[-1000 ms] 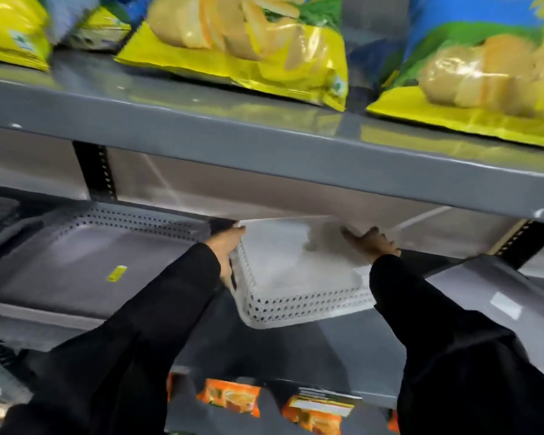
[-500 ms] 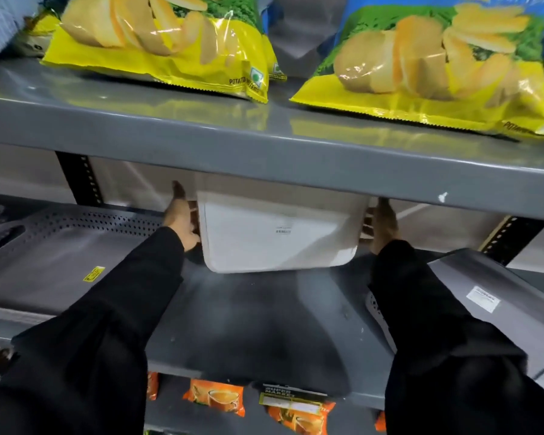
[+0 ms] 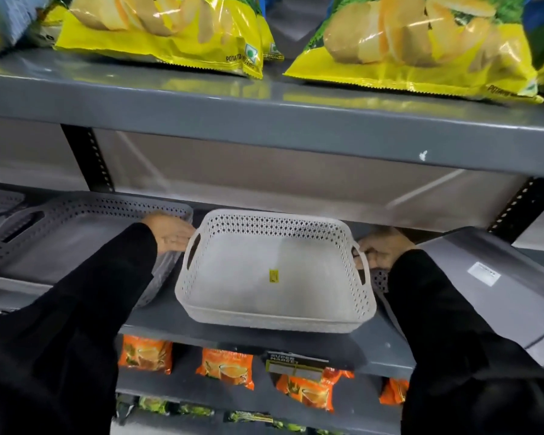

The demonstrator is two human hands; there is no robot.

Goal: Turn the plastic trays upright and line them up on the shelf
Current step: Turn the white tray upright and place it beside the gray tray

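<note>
One upright white tray, mouth upward.

Bare shelf lies at six o'clock of the white tray; grey trays crowd three and nine o'clock.

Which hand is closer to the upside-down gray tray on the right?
Right. The right hand grips the white tray's handle right beside the overturned gray tray; the left hand is across it.
</note>
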